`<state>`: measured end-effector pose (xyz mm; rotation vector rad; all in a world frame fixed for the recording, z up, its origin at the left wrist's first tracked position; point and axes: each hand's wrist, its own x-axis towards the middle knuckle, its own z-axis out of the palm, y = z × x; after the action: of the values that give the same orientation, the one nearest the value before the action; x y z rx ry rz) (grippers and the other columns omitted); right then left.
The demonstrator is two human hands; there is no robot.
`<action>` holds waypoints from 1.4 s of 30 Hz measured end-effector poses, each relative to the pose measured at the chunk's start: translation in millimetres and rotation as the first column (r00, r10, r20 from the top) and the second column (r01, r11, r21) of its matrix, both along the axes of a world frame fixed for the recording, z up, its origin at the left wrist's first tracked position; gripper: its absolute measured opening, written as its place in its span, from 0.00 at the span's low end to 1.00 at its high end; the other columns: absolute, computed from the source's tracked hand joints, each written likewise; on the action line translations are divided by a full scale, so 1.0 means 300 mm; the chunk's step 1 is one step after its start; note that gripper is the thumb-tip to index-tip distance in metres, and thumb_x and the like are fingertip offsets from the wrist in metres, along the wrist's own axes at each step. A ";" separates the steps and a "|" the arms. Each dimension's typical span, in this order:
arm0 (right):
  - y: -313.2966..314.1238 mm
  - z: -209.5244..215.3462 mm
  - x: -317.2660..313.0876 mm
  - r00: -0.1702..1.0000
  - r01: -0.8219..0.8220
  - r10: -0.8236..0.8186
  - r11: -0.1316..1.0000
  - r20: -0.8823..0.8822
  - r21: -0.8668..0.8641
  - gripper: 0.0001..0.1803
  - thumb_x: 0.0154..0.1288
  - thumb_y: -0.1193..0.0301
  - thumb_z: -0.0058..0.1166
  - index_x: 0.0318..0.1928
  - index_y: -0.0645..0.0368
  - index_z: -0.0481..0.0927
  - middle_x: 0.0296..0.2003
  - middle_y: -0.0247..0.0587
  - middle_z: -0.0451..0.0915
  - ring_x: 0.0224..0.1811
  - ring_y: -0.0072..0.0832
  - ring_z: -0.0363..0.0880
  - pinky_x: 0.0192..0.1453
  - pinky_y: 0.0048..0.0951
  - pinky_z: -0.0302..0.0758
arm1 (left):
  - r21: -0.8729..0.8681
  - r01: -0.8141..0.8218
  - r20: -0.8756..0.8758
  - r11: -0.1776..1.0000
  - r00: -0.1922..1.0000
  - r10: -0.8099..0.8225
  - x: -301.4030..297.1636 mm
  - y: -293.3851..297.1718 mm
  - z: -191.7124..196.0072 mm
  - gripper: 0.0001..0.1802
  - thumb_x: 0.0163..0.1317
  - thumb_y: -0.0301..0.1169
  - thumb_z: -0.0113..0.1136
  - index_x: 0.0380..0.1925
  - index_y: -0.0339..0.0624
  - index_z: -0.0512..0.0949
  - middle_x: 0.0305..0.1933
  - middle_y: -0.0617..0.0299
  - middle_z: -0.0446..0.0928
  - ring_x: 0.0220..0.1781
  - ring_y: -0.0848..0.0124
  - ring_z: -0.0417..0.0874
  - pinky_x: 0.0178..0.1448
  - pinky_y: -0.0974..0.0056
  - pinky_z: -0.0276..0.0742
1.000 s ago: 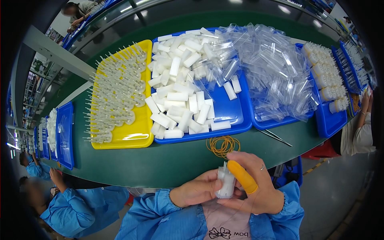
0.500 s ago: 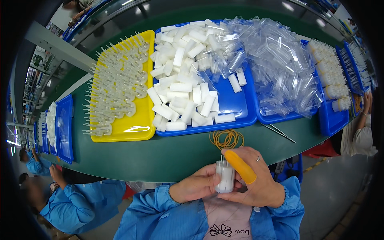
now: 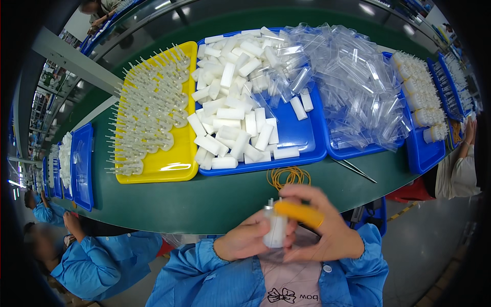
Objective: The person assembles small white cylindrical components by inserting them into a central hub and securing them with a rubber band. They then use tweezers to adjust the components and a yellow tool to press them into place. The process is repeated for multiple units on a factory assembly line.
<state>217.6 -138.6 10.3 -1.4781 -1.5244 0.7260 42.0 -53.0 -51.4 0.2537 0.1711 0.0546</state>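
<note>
On the green belt (image 3: 225,197) (trays behind), both hands' grip closes on a white tube (image 3: 276,231).

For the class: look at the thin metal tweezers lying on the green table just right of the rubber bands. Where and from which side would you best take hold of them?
Grip the tweezers about mid-length, pinching across the two thin arms from above. They lie flat and slanted on the bare green table, the near end pointing toward the blue tray, so probably only a top-down pinch gets fingers around so thin a shape.
</note>
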 end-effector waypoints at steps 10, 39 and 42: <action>0.074 -0.201 0.023 0.657 0.391 -0.497 0.867 0.567 0.308 0.10 0.45 0.72 0.67 0.29 0.57 0.79 0.29 0.35 0.73 0.31 0.33 0.69 0.38 0.36 0.61 | 0.419 -0.344 -0.201 0.840 0.867 0.455 -0.050 0.059 0.042 0.27 0.54 0.36 0.66 0.50 0.37 0.67 0.26 0.63 0.66 0.25 0.71 0.69 0.26 0.69 0.67; 0.055 -0.210 0.023 0.759 0.453 -0.546 0.834 0.355 0.316 0.08 0.47 0.75 0.65 0.30 0.58 0.79 0.32 0.36 0.75 0.33 0.33 0.73 0.43 0.36 0.64 | 0.804 -0.181 -0.175 0.567 0.838 0.516 -0.048 0.050 0.030 0.28 0.46 0.25 0.70 0.48 0.32 0.70 0.24 0.60 0.73 0.27 0.74 0.75 0.32 0.71 0.72; 0.062 -0.207 0.013 0.723 0.428 -0.512 0.859 0.464 0.282 0.08 0.48 0.75 0.64 0.30 0.59 0.79 0.32 0.36 0.75 0.33 0.33 0.73 0.43 0.37 0.64 | 0.803 -0.188 -0.168 0.565 0.839 0.518 -0.050 0.051 0.020 0.28 0.46 0.25 0.70 0.48 0.32 0.70 0.25 0.60 0.73 0.27 0.73 0.75 0.31 0.71 0.72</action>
<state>221.6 -120.0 -51.9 -1.9386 -1.4372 -0.1281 26.9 -37.7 -45.3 1.1051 0.6107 0.5115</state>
